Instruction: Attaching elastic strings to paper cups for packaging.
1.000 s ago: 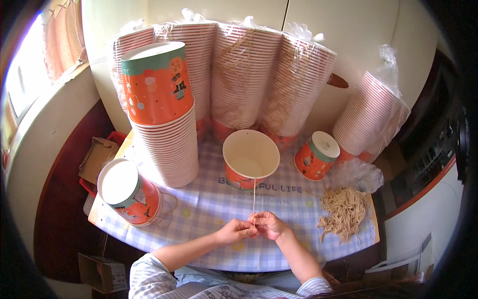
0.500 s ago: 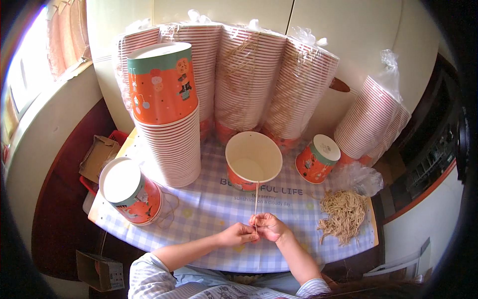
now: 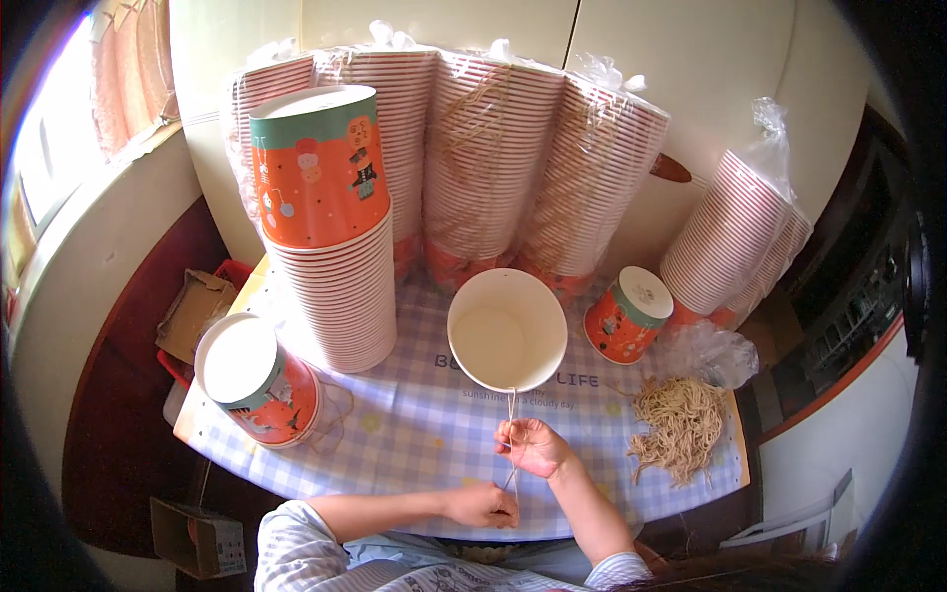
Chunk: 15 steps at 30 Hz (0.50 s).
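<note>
A paper bucket [image 3: 506, 331], white inside, stands mid-table with its mouth tipped toward me. From its near rim a thin beige string [image 3: 512, 407] runs down to my hands. My right hand [image 3: 536, 448] pinches the string just below the rim, palm partly turned up. Lower down, at the table's front edge, my left hand [image 3: 483, 505] is closed on the string's lower part. Between the two hands the strands cross. To the right of my hands lies a tangled pile of beige strings [image 3: 679, 426].
A tall stack of paper buckets [image 3: 333, 296] rises at the left, with a shorter upturned stack [image 3: 264, 385] nearer me. Several plastic-wrapped bucket stacks [image 3: 493, 158] line the back. An upturned orange bucket [image 3: 628, 316] and a crumpled plastic bag [image 3: 712, 353] sit right. A checked cloth [image 3: 414, 424] covers the table.
My left hand has moved down toward me, away from the right hand, drawing the string with it. The middle bucket has shifted slightly nearer and tips more toward me.
</note>
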### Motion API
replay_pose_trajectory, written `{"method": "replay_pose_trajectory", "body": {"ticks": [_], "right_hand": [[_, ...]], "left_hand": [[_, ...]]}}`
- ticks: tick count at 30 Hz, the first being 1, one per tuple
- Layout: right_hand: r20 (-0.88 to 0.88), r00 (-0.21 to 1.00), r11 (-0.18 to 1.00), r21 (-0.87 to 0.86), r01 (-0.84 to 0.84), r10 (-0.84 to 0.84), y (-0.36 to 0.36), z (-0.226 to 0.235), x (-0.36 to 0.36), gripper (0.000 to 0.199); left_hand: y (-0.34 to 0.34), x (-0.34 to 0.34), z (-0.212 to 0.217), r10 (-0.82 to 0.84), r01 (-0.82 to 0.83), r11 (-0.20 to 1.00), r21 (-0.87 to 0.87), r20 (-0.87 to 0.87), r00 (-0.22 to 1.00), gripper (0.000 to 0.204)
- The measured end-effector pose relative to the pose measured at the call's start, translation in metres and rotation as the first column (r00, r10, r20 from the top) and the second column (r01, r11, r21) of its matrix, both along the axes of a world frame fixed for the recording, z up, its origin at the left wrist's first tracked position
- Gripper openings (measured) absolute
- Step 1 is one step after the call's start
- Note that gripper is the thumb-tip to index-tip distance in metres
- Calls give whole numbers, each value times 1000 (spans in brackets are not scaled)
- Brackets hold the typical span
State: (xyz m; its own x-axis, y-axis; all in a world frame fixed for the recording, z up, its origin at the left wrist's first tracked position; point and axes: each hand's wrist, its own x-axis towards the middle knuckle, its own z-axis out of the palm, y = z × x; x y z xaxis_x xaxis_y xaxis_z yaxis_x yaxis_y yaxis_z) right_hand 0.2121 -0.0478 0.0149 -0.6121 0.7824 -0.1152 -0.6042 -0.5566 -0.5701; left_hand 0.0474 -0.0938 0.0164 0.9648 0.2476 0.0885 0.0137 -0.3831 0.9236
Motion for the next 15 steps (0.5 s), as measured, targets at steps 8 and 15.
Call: {"method": "replay_pose_trajectory", "body": {"ticks": [8,15], "right_hand": [[86,989,980,-147,131,-119,9,12,-8,7],[101,986,980,-136,148,-135,24,20,-18,6]], "left_hand": [[-21,9,-17,-230,238,971,-24,172,958,14],[-23,10,-20,-269,287,957,-45,233,935,14]]}}
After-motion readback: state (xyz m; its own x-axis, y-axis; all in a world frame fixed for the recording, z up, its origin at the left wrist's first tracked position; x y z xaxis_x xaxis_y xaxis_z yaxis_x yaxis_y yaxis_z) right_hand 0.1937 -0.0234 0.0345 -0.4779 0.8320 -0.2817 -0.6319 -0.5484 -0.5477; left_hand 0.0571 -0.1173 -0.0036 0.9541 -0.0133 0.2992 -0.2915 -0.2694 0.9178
